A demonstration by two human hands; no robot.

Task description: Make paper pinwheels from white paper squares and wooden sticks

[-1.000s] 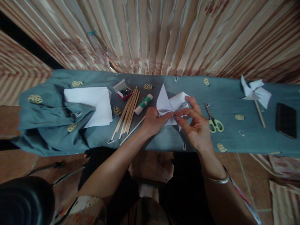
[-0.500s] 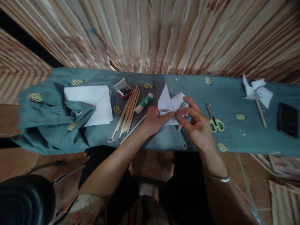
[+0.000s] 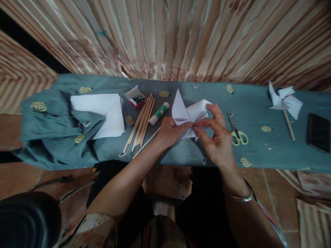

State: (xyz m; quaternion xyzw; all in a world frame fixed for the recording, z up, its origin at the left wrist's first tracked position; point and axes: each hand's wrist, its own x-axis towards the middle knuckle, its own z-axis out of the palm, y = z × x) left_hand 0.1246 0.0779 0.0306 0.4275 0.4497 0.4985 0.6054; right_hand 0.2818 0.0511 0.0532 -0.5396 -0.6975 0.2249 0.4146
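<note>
A white paper pinwheel (image 3: 182, 112) with curled blades is between my hands, above the cloth-covered table. My left hand (image 3: 171, 132) grips it from the left, thumb pressed at its centre. From the right, my right hand (image 3: 214, 129) pinches at the same centre with thumb and index finger, while its other fingers rest near the right blade. Whatever small thing may be between the fingertips is too small to make out. Just left of my left hand lie a glue stick (image 3: 159, 113) and a single wooden stick (image 3: 147, 142).
On the left are stacked white paper sheets (image 3: 111, 117), an open box of pins (image 3: 138, 100) and several wooden sticks (image 3: 139, 125). To the right lie scissors (image 3: 238, 134), a finished-looking pinwheel on a stick (image 3: 286, 100) and a dark phone (image 3: 318, 132). A striped curtain (image 3: 165, 41) hangs behind.
The held pinwheel has turned slightly, its left blade tip shifting left and up. My right hand's upper fingers have moved a little right and up; the pinch at the centre stays.
</note>
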